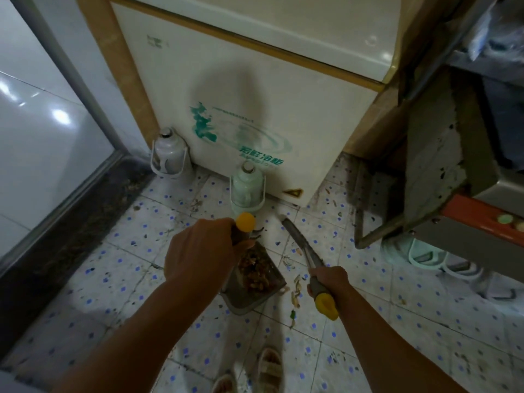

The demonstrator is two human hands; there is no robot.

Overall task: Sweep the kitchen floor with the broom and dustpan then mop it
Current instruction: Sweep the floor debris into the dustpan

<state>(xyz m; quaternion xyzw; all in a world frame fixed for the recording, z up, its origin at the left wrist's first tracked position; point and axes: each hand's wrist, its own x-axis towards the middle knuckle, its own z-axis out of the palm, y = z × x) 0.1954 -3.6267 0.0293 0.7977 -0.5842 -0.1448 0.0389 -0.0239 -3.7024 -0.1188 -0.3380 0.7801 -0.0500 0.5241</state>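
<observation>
Hands at centre frame work a sweep-up in front of a white freezer [255, 89]. Left hand [198, 251] grips the yellow-capped handle of a dustpan [252, 282], whose tray sits on the tiled floor [113, 279] just below it, already heaped with brown scraps — held upright, it seems, so the load stays in. Right hand [329, 282] clasps the broom [300, 245] by its grey-and-yellow grip, the shaft running up toward the freezer's base; its bristles cannot be made out. Peelings lie loose just right of the pan, more at right by a metal stand [425, 165]. Two flasks [246, 188] stand against the freezer. Mopping looks some way off — sweeping is unfinished.
</observation>
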